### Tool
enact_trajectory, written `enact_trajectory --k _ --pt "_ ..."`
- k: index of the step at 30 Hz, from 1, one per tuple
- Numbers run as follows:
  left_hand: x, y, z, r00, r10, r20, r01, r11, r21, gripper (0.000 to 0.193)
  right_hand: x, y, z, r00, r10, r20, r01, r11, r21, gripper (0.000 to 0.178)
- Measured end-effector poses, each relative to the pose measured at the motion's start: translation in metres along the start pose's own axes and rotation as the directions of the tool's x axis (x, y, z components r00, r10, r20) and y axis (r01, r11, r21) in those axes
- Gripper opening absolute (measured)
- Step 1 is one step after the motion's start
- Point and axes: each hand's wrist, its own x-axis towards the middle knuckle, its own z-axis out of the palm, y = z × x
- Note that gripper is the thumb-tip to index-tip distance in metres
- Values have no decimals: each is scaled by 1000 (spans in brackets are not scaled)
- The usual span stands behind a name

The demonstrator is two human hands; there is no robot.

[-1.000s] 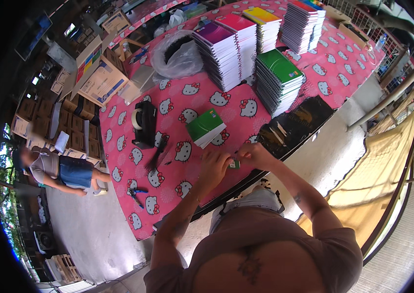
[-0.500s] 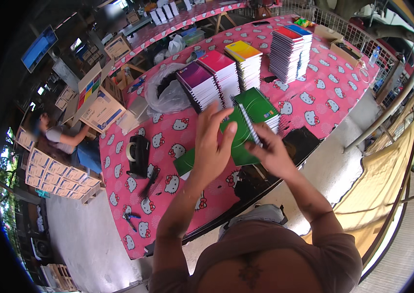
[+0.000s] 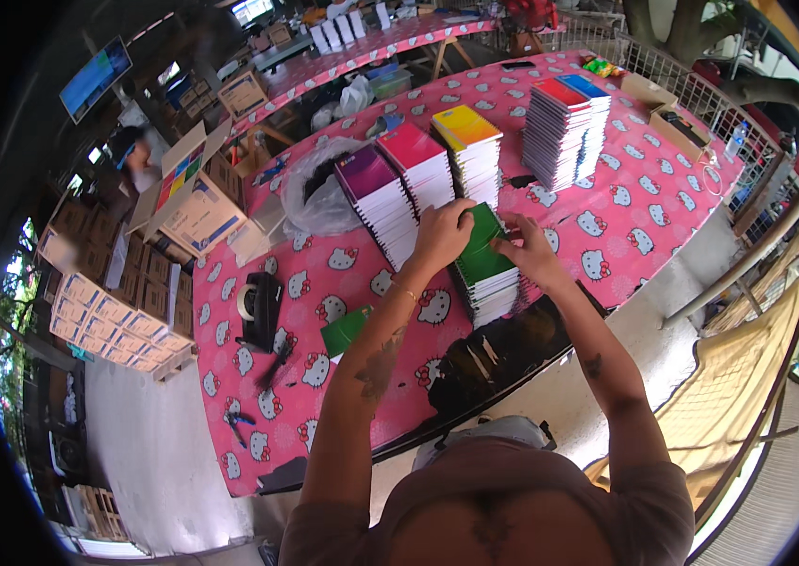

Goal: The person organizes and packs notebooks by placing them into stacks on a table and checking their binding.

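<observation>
A stack of green spiral notebooks (image 3: 489,259) stands near the table's front edge. My left hand (image 3: 442,236) grips its far left side, fingers bent over the top cover. At the right edge, my right hand (image 3: 533,255) has its fingers curled against the upper notebooks. Just behind, notebook stacks in purple (image 3: 368,172), pink (image 3: 413,147) and yellow (image 3: 466,126) stand side by side. Another green notebook (image 3: 346,330) lies partly behind my left forearm. Farther right are a red stack (image 3: 558,92) and a blue stack (image 3: 584,87).
On the pink patterned tablecloth (image 3: 390,396), a black tape dispenser (image 3: 261,307), a dark bristly bundle (image 3: 277,365) and blue-handled pliers (image 3: 239,421) lie left. An opened carton (image 3: 201,208) adjoins the table; a person (image 3: 140,160) stands beyond it near stacked boxes (image 3: 116,321).
The green notebook that was lifted and tilted between my hands now rests on the green stack. Both hands have moved onto that stack. The person at left has straightened and moved farther back.
</observation>
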Motion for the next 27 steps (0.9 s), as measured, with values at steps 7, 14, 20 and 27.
enact_trajectory --k 7,14,20,27 --pt "-50 10 -46 879 127 -460 -118 992 50 27 -14 -16 -23 999 21 -44 -8 962 274 67" --pt "-273 -88 -89 993 -9 -117 75 818 570 28 -115 -89 10 910 -408 76 330 823 461 28" --pt "-301 -110 -86 996 46 -76 4 828 560 37 -127 -62 131 894 -250 372 91 914 395 36" --pt "-311 -61 -95 999 -20 25 9 929 369 37 -144 -11 221 903 -116 414 -60 919 389 47"
